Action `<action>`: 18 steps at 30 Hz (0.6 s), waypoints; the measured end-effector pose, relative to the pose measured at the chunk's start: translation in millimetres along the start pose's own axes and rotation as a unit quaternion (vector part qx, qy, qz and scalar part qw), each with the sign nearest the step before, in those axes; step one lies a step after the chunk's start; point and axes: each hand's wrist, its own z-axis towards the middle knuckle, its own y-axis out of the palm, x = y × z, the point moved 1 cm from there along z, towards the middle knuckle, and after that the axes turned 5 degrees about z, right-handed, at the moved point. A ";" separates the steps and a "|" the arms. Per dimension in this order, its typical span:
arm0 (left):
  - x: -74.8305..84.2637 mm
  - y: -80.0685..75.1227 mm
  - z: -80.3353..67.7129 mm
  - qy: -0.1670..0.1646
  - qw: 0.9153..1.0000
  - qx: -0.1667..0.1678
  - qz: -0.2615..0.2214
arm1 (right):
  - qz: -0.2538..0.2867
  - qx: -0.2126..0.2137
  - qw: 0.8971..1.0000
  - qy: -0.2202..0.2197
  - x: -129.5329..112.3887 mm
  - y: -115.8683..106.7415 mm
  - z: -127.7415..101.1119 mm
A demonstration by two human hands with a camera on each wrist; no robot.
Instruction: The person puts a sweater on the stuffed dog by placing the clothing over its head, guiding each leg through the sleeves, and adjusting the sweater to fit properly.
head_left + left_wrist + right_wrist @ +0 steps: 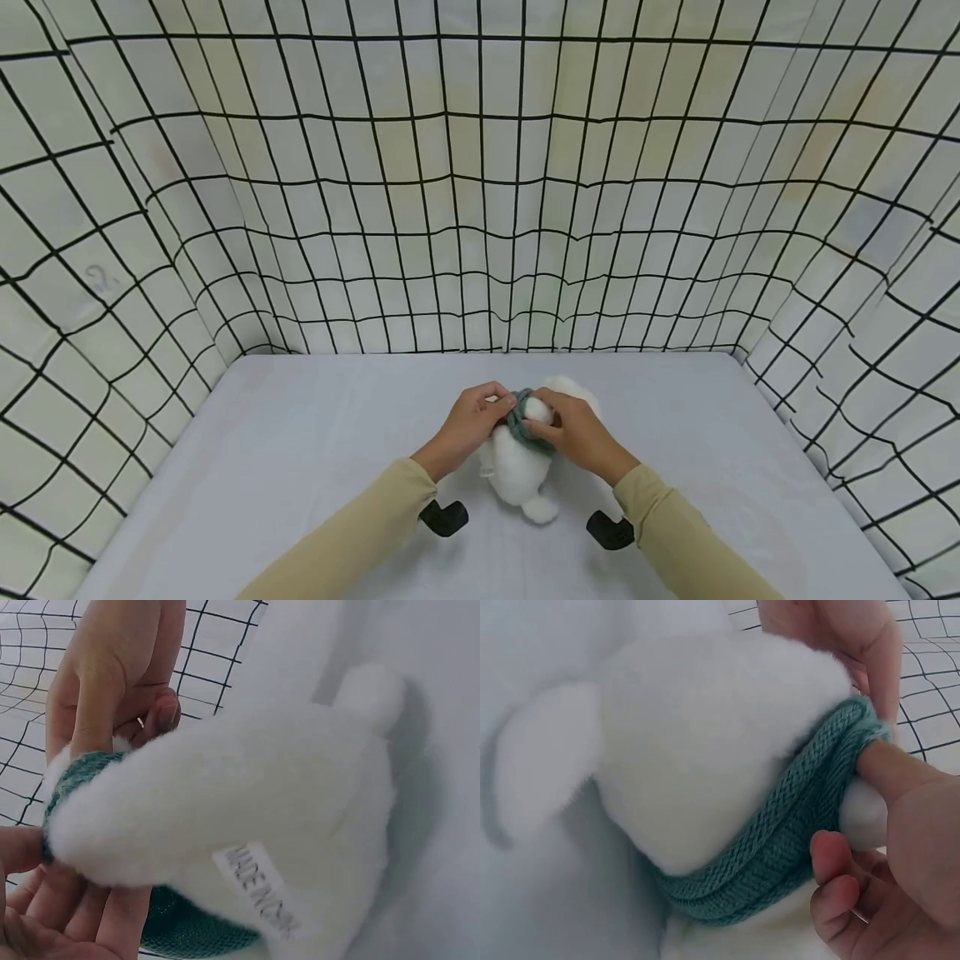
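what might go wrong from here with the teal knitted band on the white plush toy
The teal knitted band is bunched round the white furry plush toy, so it might twist. The left hand and right hand both work at it; uneven pulling could stretch the knit. The white printed label lies close by and might snag.

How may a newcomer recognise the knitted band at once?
On the pale table, find the white plush toy between the left hand and right hand. The knitted band wraps part of it; its green colour stands out against the white toy.
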 end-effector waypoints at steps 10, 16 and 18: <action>-18.6 -16.9 -9.5 -0.034 0.997 0.025 0.066 | -0.008 0.080 0.996 0.043 4.1 -14.6 -0.7; -29.3 -18.2 -14.5 -0.027 0.995 -0.070 0.061 | -0.002 0.107 0.992 0.072 5.1 -14.4 -0.2; -29.4 -20.2 -14.4 -0.011 0.993 -0.103 0.055 | 0.005 0.106 0.992 0.070 2.8 -13.5 0.5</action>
